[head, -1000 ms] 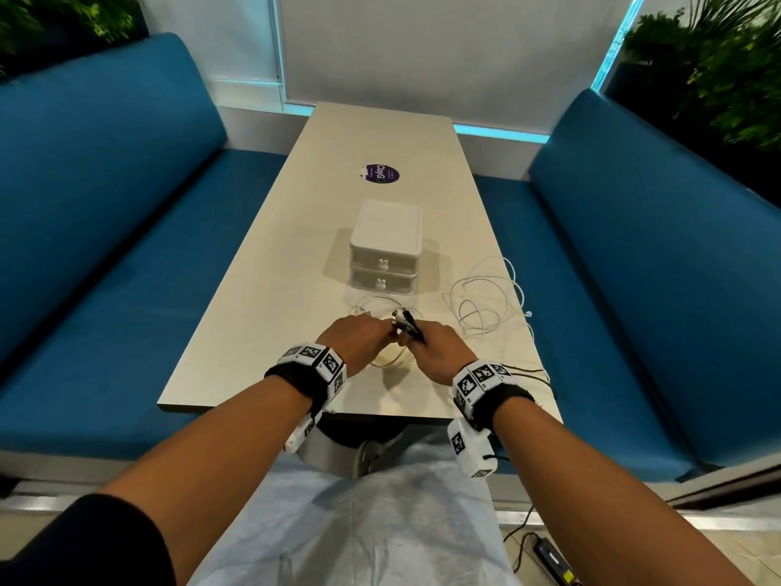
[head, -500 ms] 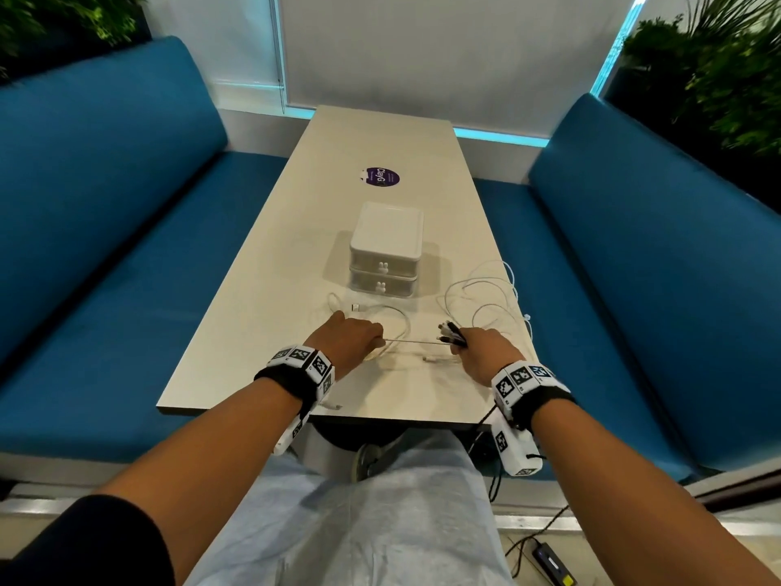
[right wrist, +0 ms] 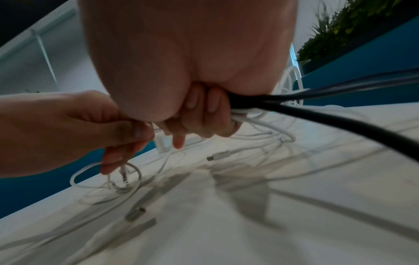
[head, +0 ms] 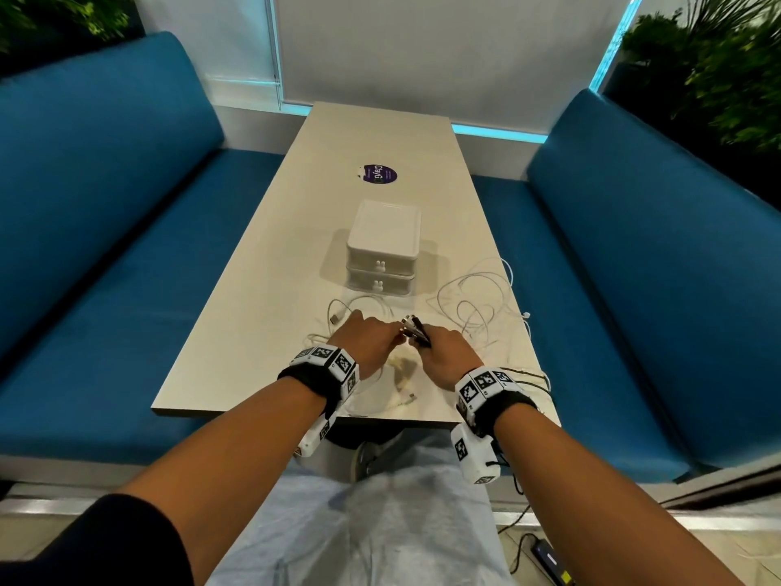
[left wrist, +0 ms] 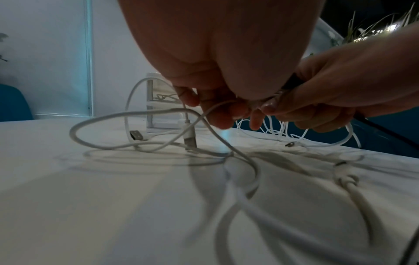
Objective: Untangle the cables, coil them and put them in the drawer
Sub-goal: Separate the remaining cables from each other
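Note:
White cables (head: 473,308) lie tangled on the pale table (head: 262,289), near its front edge. My right hand (head: 439,353) grips a bundle of black cable (right wrist: 317,114) together with white strands (right wrist: 251,114). My left hand (head: 372,342) sits right beside it, thumb and fingers pinching a white cable (left wrist: 213,109) that loops down onto the table. A USB plug (left wrist: 190,138) hangs below the left fingers. The white two-drawer box (head: 382,249) stands behind the hands, both drawers closed.
Blue benches (head: 105,247) flank the table on both sides. A purple sticker (head: 379,174) marks the far tabletop. Loose plugs (right wrist: 218,155) lie on the surface near the hands. Plants (head: 718,65) stand behind the right bench. Black cables trail off the front right corner.
Half a second ago the hands were apart with a white cable stretched between them. Now they have come back together in front of the drawer box.

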Available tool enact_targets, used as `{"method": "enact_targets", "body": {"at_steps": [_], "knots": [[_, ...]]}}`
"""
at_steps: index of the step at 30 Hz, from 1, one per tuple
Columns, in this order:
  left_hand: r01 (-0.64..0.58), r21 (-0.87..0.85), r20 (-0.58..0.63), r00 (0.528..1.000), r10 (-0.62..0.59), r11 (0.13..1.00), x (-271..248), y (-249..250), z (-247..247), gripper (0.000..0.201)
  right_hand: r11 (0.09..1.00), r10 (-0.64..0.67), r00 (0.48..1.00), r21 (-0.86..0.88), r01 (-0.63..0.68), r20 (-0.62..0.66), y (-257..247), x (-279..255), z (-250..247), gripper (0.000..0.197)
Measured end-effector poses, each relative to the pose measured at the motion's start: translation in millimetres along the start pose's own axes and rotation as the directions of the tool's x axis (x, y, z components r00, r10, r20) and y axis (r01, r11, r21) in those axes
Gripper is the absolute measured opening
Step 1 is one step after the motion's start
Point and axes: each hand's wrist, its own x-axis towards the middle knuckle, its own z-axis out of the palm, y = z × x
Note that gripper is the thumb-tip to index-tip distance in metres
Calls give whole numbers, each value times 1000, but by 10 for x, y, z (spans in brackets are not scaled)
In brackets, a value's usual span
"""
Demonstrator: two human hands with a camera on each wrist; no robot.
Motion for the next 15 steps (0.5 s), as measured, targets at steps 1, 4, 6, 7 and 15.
{"method": "enact_targets", "body": {"at_steps": [1, 4, 6, 7, 15], "knots": [[5, -10, 3, 1000, -5, 1000, -11, -13, 1, 29, 1000, 1, 1000, 27, -1, -2, 17, 3, -1, 17], [39, -21, 22, 999, -39, 999, -63, -104, 16, 29, 999, 7, 1000, 41, -7, 3, 72, 5, -40, 14], [57, -22, 35, 998, -56, 998, -98, -187, 41, 30, 998, 62, 998, 22, -62, 0, 135, 18, -113, 16], [62, -24, 40, 997, -61, 998, -120, -226, 45, 31, 995, 103, 995, 7, -103, -9, 186, 29, -160, 17], [67, -15, 46, 997, -67, 998, -137, -247, 75, 26, 931, 325, 934, -126, -343, -147, 478, 1, -288, 23]]}}
